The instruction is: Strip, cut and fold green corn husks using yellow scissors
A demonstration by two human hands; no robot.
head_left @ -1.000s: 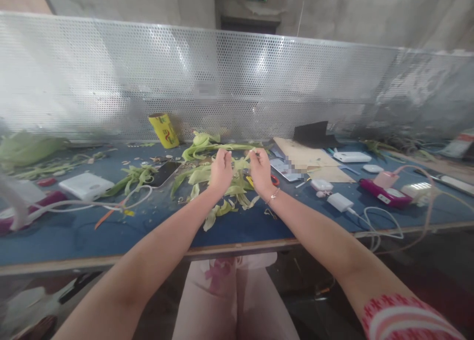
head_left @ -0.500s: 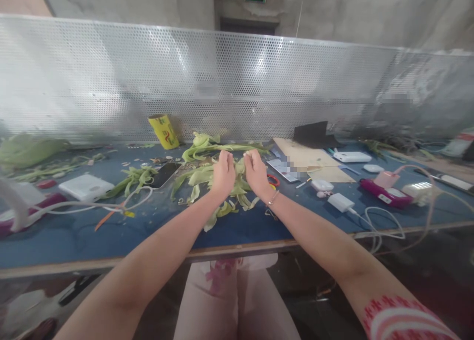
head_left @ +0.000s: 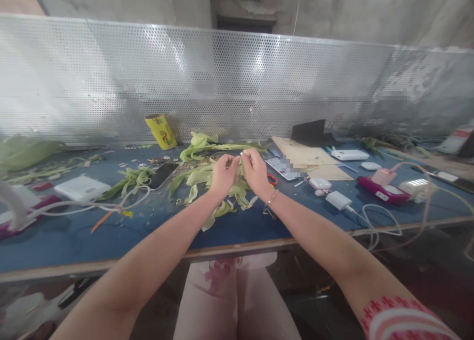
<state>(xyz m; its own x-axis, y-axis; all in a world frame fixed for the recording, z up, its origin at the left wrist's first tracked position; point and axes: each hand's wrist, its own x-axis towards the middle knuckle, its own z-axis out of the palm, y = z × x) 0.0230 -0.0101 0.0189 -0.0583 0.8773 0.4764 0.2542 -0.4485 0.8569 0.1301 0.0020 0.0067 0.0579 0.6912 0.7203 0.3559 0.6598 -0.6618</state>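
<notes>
Head view: you're bringing left hand (head_left: 222, 174) and right hand (head_left: 255, 170) closer than a second ago, fingertips pinching a small pale piece (head_left: 240, 155) over the green husks (head_left: 207, 179).

Both arms reach forward, the left hand (head_left: 221, 174) and right hand (head_left: 255, 170) close together, fingertips pinched.

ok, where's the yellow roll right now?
Head view: the yellow roll leans at the perforated metal screen, left of the hands, behind the green husk pile.
</notes>
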